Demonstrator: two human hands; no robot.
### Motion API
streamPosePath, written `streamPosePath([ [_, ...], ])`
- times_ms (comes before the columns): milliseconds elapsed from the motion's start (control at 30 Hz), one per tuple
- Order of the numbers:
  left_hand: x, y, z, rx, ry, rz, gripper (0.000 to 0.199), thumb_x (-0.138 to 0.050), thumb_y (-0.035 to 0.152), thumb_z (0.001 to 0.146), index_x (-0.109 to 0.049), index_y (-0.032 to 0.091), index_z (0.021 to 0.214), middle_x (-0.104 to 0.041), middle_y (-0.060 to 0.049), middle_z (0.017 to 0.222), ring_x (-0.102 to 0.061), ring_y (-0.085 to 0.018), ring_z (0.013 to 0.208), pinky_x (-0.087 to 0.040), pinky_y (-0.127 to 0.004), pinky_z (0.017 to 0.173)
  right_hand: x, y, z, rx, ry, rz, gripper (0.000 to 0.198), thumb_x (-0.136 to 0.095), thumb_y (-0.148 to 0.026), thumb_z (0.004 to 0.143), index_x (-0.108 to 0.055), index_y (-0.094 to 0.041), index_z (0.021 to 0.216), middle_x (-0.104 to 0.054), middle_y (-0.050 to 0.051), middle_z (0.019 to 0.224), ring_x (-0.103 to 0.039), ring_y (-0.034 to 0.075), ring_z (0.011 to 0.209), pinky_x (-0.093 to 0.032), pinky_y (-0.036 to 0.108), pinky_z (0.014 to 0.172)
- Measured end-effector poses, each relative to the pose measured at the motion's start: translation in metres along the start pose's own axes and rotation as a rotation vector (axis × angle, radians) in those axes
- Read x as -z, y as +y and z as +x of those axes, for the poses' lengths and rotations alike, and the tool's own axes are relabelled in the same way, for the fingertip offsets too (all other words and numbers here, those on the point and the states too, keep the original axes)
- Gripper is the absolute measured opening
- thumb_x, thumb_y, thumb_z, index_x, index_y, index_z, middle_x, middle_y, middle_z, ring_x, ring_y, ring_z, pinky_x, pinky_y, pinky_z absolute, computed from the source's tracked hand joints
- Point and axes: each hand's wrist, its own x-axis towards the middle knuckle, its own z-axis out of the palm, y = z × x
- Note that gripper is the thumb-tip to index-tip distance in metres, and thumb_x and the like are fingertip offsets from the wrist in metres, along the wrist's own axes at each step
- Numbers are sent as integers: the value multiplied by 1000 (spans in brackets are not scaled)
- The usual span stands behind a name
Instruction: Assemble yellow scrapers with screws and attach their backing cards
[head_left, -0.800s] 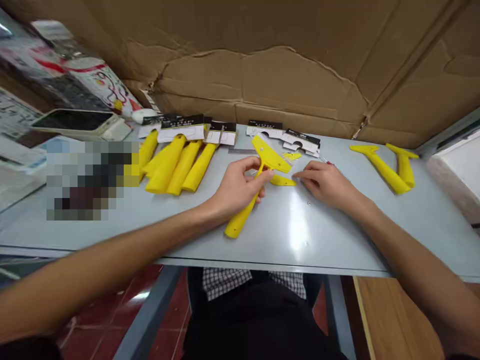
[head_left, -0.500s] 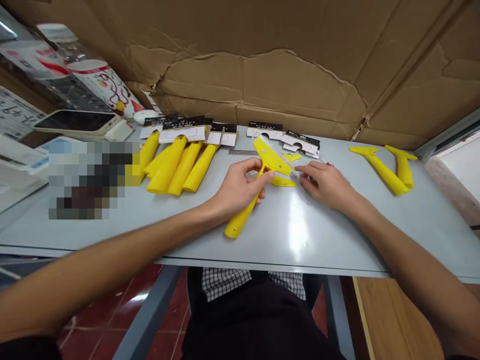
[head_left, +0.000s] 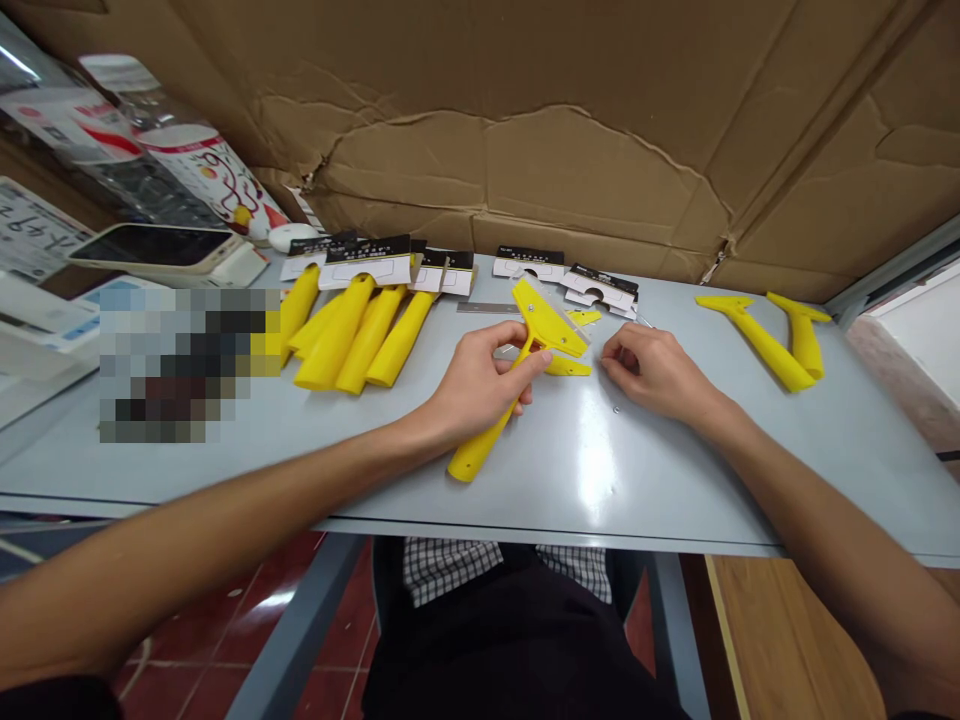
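In the centre of the frame the left hand (head_left: 491, 375) is wrapped around a yellow scraper-like tool (head_left: 478, 445), its thumb resting near the neck, the handle slanting down to the left and the wide head pointing up and to the right, above the table (head_left: 525, 505). Just right of centre, the right hand (head_left: 656, 370) is held low with fingers curled in and tips together; whether something small is pinched there cannot be told. On the held piece, much looks to be in place: a fastener shows in each of the two holes of the head, and a clear strip (head_left: 538, 287) runs along its outer edge. How tight the fasteners are does not show. A loose yellow plate (head_left: 571, 368) lies between the hands, partly behind the tool, and a second yellow piece (head_left: 585, 317) sits just beyond the head; neither appears fitted to anything. A small metal part (head_left: 616, 408) rests below the right hand, and a flat metal strip (head_left: 487, 308) lies above the left one. At the left of the frame, a group of yellow handles (head_left: 397, 340) carries printed cards (head_left: 367, 263), so those look furthest along. Two more cards (head_left: 601, 288) lie at upper centre, unattached as far as can be seen. At the right of the frame, two yellow tools (head_left: 776, 345) lie with no card on them, seemingly less complete.
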Motion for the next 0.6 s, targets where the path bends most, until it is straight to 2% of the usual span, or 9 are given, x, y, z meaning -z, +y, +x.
streamPosePath([
  [133,-2,-1,-3,-28,8,12,18,-79,31,93,-68,18,100,-63,3,71,-62,-11,52,-51,-22,43,3,-9,1,21,213,220,7,-67,-19,95,-69,-22,89,-70,2,86,-61,17,72,-49,34,68],
  [233,-3,-1,-6,-63,9,19,22,-80,35,91,-69,18,101,-69,0,84,-63,-10,53,-52,-23,43,2,-24,0,39,309,394,7,-70,-24,98,-71,-24,91,-70,5,96,-66,19,85,-55,34,70],
  [367,-4,-1,-8,-90,-5,25,22,-76,37,94,-70,17,101,-73,-2,92,-64,-9,52,-50,-23,42,-6,-40,-4,38,314,474,6,-72,-26,99,-74,-25,94,-67,9,116,-69,24,112,-61,34,73],
  [467,-5,-1,-9,-93,-7,40,20,-74,36,96,-69,18,100,-73,-2,89,-64,-9,52,-49,-21,42,-11,-45,-5,30,317,466,6,-71,-26,100,-75,-26,96,-64,10,124,-68,25,118,-64,37,76],
  [600,-7,0,-10,-121,-16,42,18,-74,34,96,-68,18,99,-72,-1,84,-66,-10,55,-49,-20,42,-13,-50,-5,40,335,445,6,-72,-26,100,-75,-26,95,-66,10,124,-68,26,120,-64,40,80],
])
